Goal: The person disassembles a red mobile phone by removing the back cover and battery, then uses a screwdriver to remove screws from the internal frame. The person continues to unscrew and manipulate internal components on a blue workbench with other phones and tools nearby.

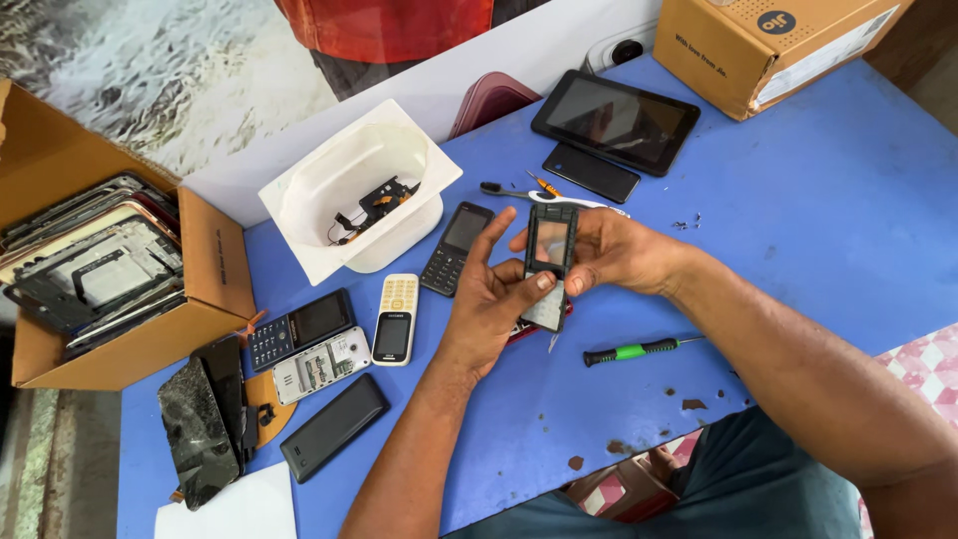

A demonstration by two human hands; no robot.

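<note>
A black phone frame (550,262), a keypad handset stripped of its front with an empty screen window, is held upright above the middle of the blue desk (828,230). The left hand (489,299) cups it from the left, fingers closed around its lower half with the thumb on the front edge. The right hand (609,250) grips its right side and top, fingers curled onto the frame.

Just below the hands lies a screwdriver (631,350) with a green and black handle. Behind them a black keypad phone (456,249) rests face up, near a toothbrush (499,190) and a white tool. To the left lie a white and yellow phone (395,317), a dark keypad phone (299,327) and a silver open back shell (321,364). A white plastic tub (299,200) holds small black parts. A tablet (615,120) and a dark slab phone (591,172) sit further back, and a cardboard box (215,265) of frames stands at the far left.
</note>
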